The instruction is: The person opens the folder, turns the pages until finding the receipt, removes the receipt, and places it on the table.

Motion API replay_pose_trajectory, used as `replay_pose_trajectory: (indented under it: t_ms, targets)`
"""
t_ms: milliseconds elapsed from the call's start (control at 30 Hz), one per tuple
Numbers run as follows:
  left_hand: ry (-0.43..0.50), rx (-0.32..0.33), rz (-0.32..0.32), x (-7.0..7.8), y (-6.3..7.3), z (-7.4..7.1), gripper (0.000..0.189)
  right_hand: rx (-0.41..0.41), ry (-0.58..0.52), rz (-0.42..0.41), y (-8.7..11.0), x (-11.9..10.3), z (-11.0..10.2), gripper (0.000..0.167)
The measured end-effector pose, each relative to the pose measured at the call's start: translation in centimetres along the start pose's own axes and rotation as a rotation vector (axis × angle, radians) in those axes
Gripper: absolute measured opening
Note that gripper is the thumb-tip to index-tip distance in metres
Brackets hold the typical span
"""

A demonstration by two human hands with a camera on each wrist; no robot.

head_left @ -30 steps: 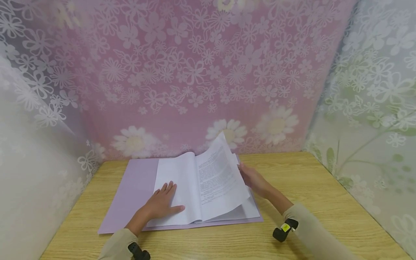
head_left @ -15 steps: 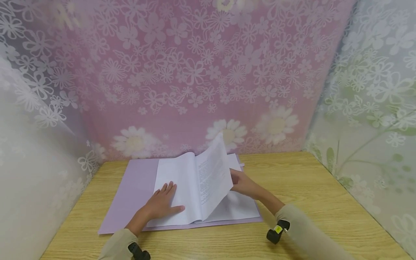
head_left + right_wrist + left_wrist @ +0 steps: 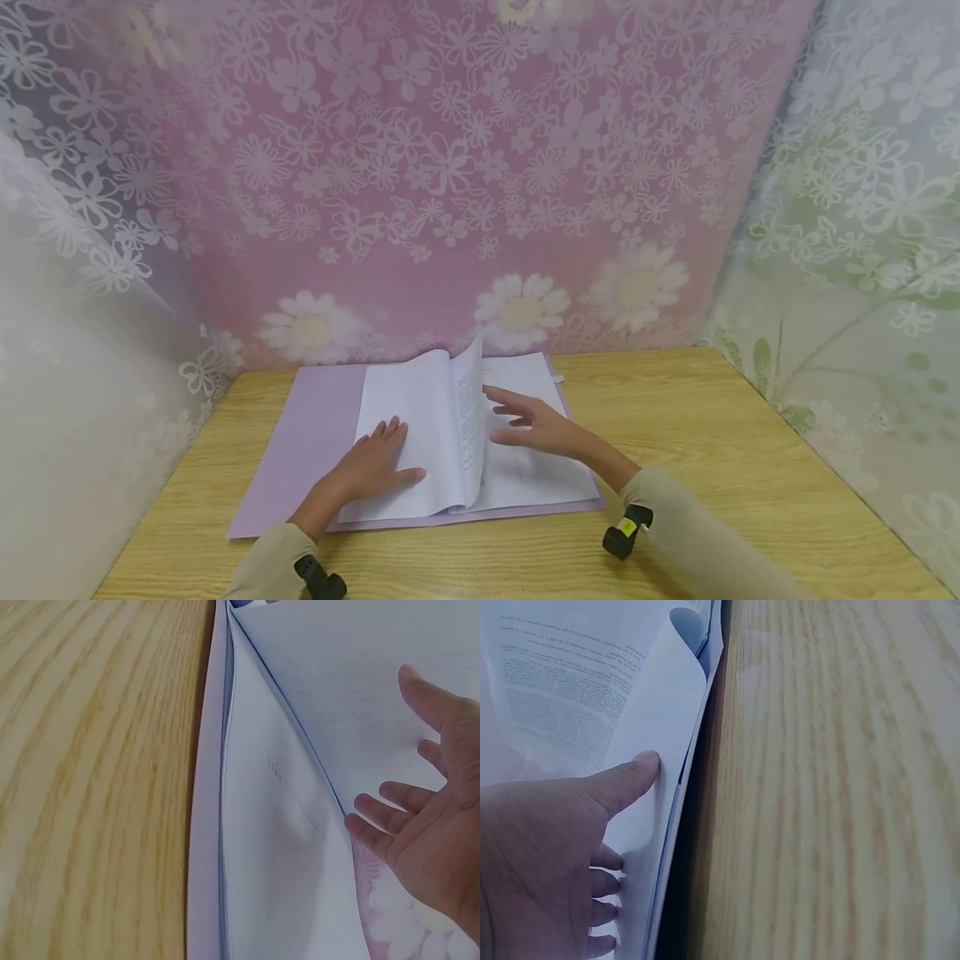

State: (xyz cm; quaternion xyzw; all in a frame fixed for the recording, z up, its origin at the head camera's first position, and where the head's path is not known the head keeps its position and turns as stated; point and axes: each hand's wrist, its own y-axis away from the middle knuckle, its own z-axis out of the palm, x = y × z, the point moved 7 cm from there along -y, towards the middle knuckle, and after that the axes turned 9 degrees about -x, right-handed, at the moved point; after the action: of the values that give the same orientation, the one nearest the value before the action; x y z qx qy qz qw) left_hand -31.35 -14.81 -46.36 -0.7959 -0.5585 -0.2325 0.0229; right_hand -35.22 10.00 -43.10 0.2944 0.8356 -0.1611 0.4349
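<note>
White sheet is stood nearly upright at the middle of a spread purple folder. At 8 o'clock from it, a page is pressed by the left hand, fingers straight, nothing gripped. At 3 o'clock, the right hand is held with fingers parted, nothing grasped; sheet contact cannot be told. Wooden table beneath; flowered wall seen at 12 o'clock.

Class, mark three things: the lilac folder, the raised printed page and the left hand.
Lilac folder (image 3: 311, 433), head view: bare left cover.
Raised printed page (image 3: 468, 417), head view: printed side.
Left hand (image 3: 370, 468), head view: back of the hand.
</note>
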Motion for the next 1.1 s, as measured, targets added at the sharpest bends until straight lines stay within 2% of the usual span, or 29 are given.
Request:
replay_pose_trajectory:
  t_ms: [200, 300, 433, 600, 767, 867, 1000, 1100]
  targets:
    - [0.059, 0.053, 0.001, -0.4, -0.2, -0.5, 0.083, -0.018, 0.048, 0.016, -0.4, 0.0, 0.6, 0.076]
    - [0.121, 0.075, -0.005, -0.5, -0.1, -1.0, 0.08, -0.03, 0.063, 0.022, -0.6, 0.2, 1.0, 0.075]
    - [0.251, 0.127, 0.029, -0.3, 0.1, -2.2, 0.073, -0.041, 0.084, 0.02, -0.6, 0.3, 1.5, 0.073]
    - [0.472, 0.179, 0.127, 0.5, 0.6, -4.1, 0.066, -0.045, 0.111, 0.021, -0.6, 0.4, 1.8, 0.072]
    - [0.621, 0.193, 0.297, 2.2, 1.4, -6.5, 0.058, -0.043, 0.112, 0.016, -0.5, 0.4, 2.0, 0.071]
    - [0.65, 0.205, 0.342, 3.0, 2.1, -7.7, 0.058, -0.049, 0.113, 0.018, -0.5, 0.4, 2.1, 0.07]
    - [0.649, 0.217, 0.317, 3.3, 2.7, -8.6, 0.065, -0.061, 0.131, 0.032, -0.6, 0.5, 2.4, 0.07]
    - [0.606, 0.229, 0.278, 3.0, 2.8, -8.8, 0.072, -0.064, 0.148, 0.048, -0.6, 0.6, 2.6, 0.069]
